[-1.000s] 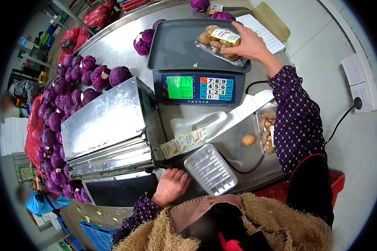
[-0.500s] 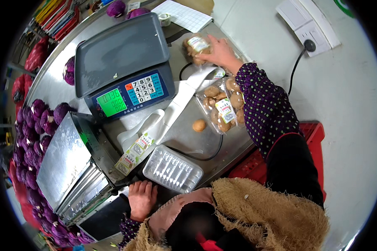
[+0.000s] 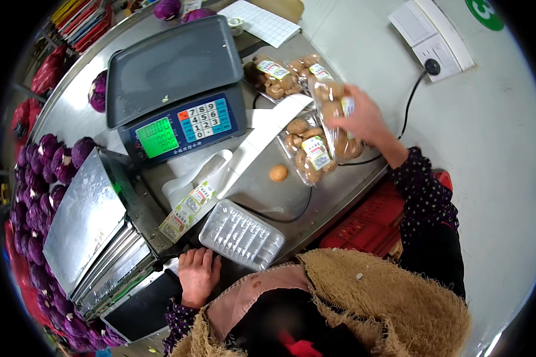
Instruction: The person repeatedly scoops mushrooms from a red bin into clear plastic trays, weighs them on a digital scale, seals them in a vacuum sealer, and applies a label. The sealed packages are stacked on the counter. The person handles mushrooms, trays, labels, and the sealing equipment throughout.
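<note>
Left hand: lay with bent fingers at the near edge of the surface; I could not tell whether its grip held something.
Transparent tray: was just beside this hand.
Loose mushroom: lay beyond the tray.
Right hand: its grip was closed around the side of a mushroom pack, near the right edge of the surface.
Good handling: probably a light, level hold was best, because hard pressing could bruise the caps.
Nearer labelled pack: lay just beside; bumping it seemed worth avoiding.
Scale: stood toward the far edge.
</note>
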Action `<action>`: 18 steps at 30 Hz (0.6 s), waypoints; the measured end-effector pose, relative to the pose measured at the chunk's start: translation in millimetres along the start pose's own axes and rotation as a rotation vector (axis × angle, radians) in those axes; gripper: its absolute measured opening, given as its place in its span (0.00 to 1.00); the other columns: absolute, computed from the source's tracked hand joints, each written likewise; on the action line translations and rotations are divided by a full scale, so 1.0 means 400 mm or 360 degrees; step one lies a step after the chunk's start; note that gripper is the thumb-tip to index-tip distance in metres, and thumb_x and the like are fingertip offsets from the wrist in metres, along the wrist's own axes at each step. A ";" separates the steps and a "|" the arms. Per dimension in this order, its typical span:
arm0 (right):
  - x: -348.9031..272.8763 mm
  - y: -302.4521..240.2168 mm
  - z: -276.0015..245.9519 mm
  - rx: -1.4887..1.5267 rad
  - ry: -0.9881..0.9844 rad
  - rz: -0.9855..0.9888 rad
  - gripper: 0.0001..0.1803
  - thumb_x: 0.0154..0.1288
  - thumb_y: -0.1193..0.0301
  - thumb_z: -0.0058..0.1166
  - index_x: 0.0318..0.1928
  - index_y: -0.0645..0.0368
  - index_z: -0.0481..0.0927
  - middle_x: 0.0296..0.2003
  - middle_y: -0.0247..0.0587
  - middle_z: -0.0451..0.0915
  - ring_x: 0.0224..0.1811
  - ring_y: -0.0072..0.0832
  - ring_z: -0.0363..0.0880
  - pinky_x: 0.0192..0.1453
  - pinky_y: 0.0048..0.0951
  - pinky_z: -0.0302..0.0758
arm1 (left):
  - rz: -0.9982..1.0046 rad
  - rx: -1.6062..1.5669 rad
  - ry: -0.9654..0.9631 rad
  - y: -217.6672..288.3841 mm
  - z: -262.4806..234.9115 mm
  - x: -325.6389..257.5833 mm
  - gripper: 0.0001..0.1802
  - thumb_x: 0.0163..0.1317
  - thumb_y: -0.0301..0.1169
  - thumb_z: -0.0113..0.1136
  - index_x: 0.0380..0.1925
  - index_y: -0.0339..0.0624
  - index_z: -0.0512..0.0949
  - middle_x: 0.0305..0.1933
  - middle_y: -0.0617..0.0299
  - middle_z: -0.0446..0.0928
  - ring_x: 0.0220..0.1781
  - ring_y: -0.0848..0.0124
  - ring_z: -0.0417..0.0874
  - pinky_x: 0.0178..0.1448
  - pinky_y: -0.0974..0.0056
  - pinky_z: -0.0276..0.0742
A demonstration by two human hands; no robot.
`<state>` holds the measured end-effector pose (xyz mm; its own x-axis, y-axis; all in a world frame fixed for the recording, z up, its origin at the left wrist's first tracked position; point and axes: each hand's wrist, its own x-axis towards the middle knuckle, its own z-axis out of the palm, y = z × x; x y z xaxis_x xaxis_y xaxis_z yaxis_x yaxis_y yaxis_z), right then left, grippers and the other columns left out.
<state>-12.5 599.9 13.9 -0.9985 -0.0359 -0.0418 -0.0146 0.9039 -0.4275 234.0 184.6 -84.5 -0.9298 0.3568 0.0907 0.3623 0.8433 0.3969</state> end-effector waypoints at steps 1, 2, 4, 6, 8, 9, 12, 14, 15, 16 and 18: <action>0.043 -0.055 -0.011 -0.0042 0.0088 -0.0193 0.48 0.37 0.50 0.72 0.62 0.51 0.70 0.52 0.49 0.72 0.52 0.45 0.77 0.56 0.40 0.75 | 0.0001 -0.0021 0.0005 0.002 0.003 -0.006 0.14 0.49 0.32 0.69 0.35 0.41 0.78 0.37 0.59 0.79 0.39 0.60 0.78 0.43 0.56 0.71; 0.096 -0.126 -0.010 -0.0066 0.0195 -0.0382 0.47 0.37 0.52 0.72 0.62 0.49 0.70 0.53 0.49 0.72 0.51 0.44 0.78 0.56 0.40 0.75 | 0.0015 -0.0021 0.0009 0.001 -0.004 0.001 0.15 0.48 0.32 0.69 0.35 0.41 0.78 0.37 0.59 0.79 0.39 0.60 0.78 0.42 0.56 0.71; 0.204 -0.269 0.022 -0.0182 0.0243 -0.0788 0.48 0.37 0.53 0.72 0.64 0.45 0.69 0.53 0.50 0.72 0.52 0.47 0.77 0.55 0.40 0.75 | 0.0063 -0.0015 0.0025 -0.005 -0.016 0.014 0.15 0.47 0.32 0.70 0.35 0.42 0.78 0.36 0.60 0.79 0.38 0.60 0.79 0.41 0.56 0.71; 0.324 -0.418 0.102 -0.0376 0.0114 -0.0954 0.48 0.38 0.53 0.71 0.66 0.41 0.68 0.54 0.50 0.71 0.55 0.49 0.74 0.57 0.42 0.73 | 0.0064 0.0014 0.0011 -0.010 -0.017 0.006 0.15 0.47 0.33 0.70 0.34 0.42 0.79 0.35 0.60 0.79 0.37 0.61 0.79 0.41 0.56 0.72; 0.426 -0.499 0.207 -0.0487 0.0002 -0.1072 0.49 0.39 0.51 0.70 0.66 0.41 0.67 0.56 0.51 0.70 0.57 0.51 0.73 0.58 0.44 0.72 | 0.0054 0.0031 0.0002 -0.009 -0.022 0.004 0.12 0.50 0.35 0.68 0.31 0.42 0.78 0.33 0.60 0.78 0.37 0.62 0.78 0.42 0.58 0.72; 0.445 -0.542 0.243 -0.0552 -0.0071 -0.1133 0.49 0.39 0.51 0.70 0.67 0.41 0.66 0.57 0.52 0.70 0.58 0.51 0.72 0.59 0.45 0.72 | 0.0046 0.0030 0.0004 -0.009 -0.020 0.000 0.12 0.50 0.35 0.68 0.31 0.42 0.78 0.33 0.60 0.77 0.37 0.62 0.78 0.42 0.59 0.71; 0.461 -0.554 0.277 -0.0634 -0.0068 -0.1125 0.48 0.42 0.50 0.67 0.68 0.39 0.65 0.61 0.51 0.68 0.61 0.49 0.70 0.63 0.42 0.70 | 0.0014 0.0001 0.0008 -0.010 -0.009 -0.009 0.11 0.51 0.35 0.67 0.30 0.42 0.77 0.32 0.60 0.76 0.36 0.63 0.77 0.42 0.59 0.70; 0.458 -0.495 0.235 -0.0141 0.0033 -0.1203 0.45 0.48 0.51 0.65 0.68 0.48 0.66 0.63 0.51 0.67 0.64 0.48 0.68 0.67 0.40 0.67 | -0.0002 -0.0028 0.0017 -0.010 -0.011 -0.005 0.11 0.51 0.35 0.67 0.29 0.42 0.77 0.32 0.60 0.76 0.36 0.63 0.77 0.41 0.59 0.70; 0.462 -0.456 0.219 0.0018 0.0153 -0.1242 0.44 0.50 0.52 0.66 0.67 0.52 0.67 0.62 0.52 0.68 0.65 0.46 0.68 0.69 0.40 0.65 | 0.0006 -0.0036 0.0009 -0.008 -0.010 -0.004 0.11 0.51 0.35 0.67 0.29 0.42 0.77 0.32 0.60 0.75 0.36 0.63 0.76 0.41 0.59 0.70; 0.452 -0.426 0.198 0.0007 0.0213 -0.1122 0.46 0.50 0.48 0.65 0.67 0.53 0.66 0.61 0.52 0.70 0.64 0.46 0.69 0.67 0.41 0.67 | 0.0007 -0.0036 -0.0009 -0.009 -0.011 -0.004 0.11 0.51 0.35 0.67 0.29 0.42 0.77 0.31 0.60 0.75 0.36 0.63 0.76 0.41 0.59 0.70; 0.406 -0.395 0.139 0.0010 0.0128 -0.0867 0.50 0.50 0.45 0.66 0.68 0.57 0.64 0.59 0.56 0.71 0.62 0.47 0.71 0.66 0.41 0.68 | 0.0036 -0.0029 -0.0063 -0.018 -0.010 0.002 0.13 0.49 0.36 0.69 0.31 0.41 0.79 0.32 0.60 0.77 0.36 0.63 0.78 0.41 0.60 0.71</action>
<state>-169.5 427.5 24.4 -0.8476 -0.4648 0.2560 -0.5302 0.7613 -0.3732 230.3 177.4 -83.6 -0.9179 0.3916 0.0635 0.3815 0.8276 0.4117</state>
